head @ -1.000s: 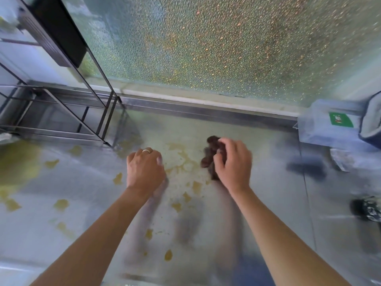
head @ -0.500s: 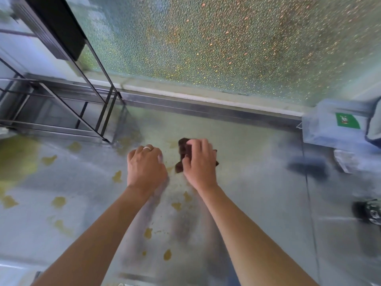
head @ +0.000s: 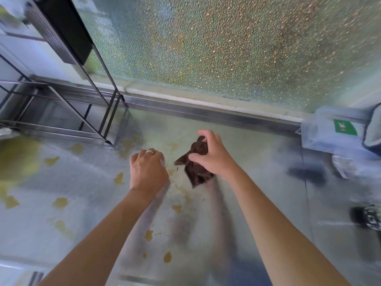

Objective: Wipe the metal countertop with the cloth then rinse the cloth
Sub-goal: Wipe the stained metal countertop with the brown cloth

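Brown cloth — right hand gripping.

Daylight is coming through the pebbled translucent glass pane at 12 o'clock, keeping the scene bright. The brushed metal countertop is showing soft glare and blurred forearm reflections. Wide-angle distortion is bending lines at 9 o'clock; edges at 3 o'clock are smearing.

left hand: fingers curled under, fingertips hidden, contact with countertop unclear | cloth: upper part covered by right hand | dark object: cut by right edge, blurred, unidentifiable | box label: print too small to read | metal rack: cut by left edge
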`<state>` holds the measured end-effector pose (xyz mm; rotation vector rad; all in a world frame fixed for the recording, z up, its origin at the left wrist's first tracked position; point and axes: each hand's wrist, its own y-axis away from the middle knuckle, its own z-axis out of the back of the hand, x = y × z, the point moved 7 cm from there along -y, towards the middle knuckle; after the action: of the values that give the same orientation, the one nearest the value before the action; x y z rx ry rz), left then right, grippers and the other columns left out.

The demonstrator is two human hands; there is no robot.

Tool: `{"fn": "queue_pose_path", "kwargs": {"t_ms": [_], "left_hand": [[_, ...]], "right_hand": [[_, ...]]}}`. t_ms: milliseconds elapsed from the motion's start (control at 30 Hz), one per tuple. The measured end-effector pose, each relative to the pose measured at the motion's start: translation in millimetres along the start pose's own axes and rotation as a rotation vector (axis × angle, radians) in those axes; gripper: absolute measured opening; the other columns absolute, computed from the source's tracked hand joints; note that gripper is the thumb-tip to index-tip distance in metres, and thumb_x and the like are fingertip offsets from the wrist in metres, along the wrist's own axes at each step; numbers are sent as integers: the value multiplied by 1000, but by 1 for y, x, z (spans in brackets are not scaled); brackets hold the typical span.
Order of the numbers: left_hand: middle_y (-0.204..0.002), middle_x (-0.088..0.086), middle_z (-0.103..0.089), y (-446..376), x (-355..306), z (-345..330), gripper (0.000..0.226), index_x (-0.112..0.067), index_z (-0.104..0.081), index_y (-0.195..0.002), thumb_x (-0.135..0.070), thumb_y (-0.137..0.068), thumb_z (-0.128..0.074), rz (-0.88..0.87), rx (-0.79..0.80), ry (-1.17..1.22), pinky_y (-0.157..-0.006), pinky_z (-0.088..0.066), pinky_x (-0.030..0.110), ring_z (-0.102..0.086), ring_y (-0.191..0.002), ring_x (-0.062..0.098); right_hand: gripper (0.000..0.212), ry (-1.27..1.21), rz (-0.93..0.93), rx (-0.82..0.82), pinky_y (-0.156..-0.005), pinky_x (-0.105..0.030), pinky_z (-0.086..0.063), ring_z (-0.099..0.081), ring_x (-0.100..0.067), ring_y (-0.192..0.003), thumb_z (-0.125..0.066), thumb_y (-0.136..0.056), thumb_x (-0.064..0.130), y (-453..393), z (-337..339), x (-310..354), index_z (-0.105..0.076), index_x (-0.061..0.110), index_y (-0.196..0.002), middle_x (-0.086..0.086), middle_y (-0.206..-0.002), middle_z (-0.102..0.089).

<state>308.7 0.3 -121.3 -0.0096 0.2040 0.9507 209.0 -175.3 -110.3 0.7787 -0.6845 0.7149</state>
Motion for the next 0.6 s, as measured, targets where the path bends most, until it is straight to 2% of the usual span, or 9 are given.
{"fn": "queue_pose_path", "kwargs": {"t_ms": [67, 167, 233, 300, 367, 400, 467, 533, 600], "left_hand": [[-98, -7, -68, 0, 1, 0, 25, -27, -73, -93, -14, -78, -57, 3, 6, 10, -97, -39, 34, -62, -99, 17], [-101, -7, -69, 0, 3, 1, 27, -27, -73, -94, -14, -77, -59, -4, 6, 26, -97, -38, 34, -62, -101, 17], [-102, -9, -69, 0, 3, 2, 26, -28, -73, -95, -15, -78, -58, -10, 10, 29, -99, -37, 33, -61, -102, 16], [-102, -10, -69, -2, 2, 2, 26, -29, -73, -95, -16, -80, -56, -14, 15, 33, -100, -37, 33, -61, -103, 15], [-101, -11, -68, -3, 3, 2, 25, -29, -72, -94, -16, -80, -56, -17, 18, 41, -100, -36, 33, -60, -103, 14], [-101, -11, -68, -3, 3, 2, 25, -30, -72, -94, -16, -80, -56, -17, 17, 47, -100, -36, 32, -60, -103, 14], [-101, -12, -68, -4, 4, 1, 25, -30, -72, -93, -17, -79, -56, -18, 18, 52, -99, -36, 31, -59, -103, 13], [-101, -13, -67, -5, 5, 1, 24, -31, -72, -93, -19, -79, -56, -25, 21, 47, -99, -36, 30, -59, -102, 11], [-99, -13, -68, -7, 6, 1, 24, -31, -73, -90, -18, -79, -56, -31, 12, 54, -97, -37, 29, -60, -100, 11]], "right_hand": [[41, -161, 40, -33, -88, -27, -47, -60, -13, -91, -74, -86, 15, -5, 13, 12, -65, 23, -124, -1, -103, -59], [22, -510, 100, -96, -72, -23, -44, -58, -13, -78, -74, -89, 6, -16, 35, 25, -74, 11, -111, -5, -86, -63], [18, -176, 84, -240, -79, -26, -45, -64, -17, -90, -72, -92, 15, -27, 44, 15, -73, 12, -110, -4, -98, -68], [30, 305, -27, -436, -99, -37, -43, -58, -31, -118, -67, -96, 33, -26, 41, -5, -67, 13, -119, -13, -124, -61], [43, 483, 31, -665, -109, -50, -37, -49, -38, -129, -59, -97, 46, -8, 25, -4, -63, 12, -123, -19, -137, -53], [48, 499, 82, -705, -111, -52, -35, -48, -39, -130, -55, -98, 50, 0, 10, 0, -61, 11, -124, -20, -138, -52], [61, 489, 92, -614, -119, -52, -30, -42, -40, -140, -46, -99, 56, 8, -30, -3, -52, 8, -136, -20, -145, -48], [73, 524, 110, -512, -126, -51, -21, -24, -39, -153, -38, -103, 56, 10, -65, -9, -33, 5, -155, -20, -161, -33], [67, 562, 237, -445, -128, -48, -19, -16, -34, -157, -35, -107, 48, 4, -83, -7, -25, 8, -161, -17, -167, -24]]}}
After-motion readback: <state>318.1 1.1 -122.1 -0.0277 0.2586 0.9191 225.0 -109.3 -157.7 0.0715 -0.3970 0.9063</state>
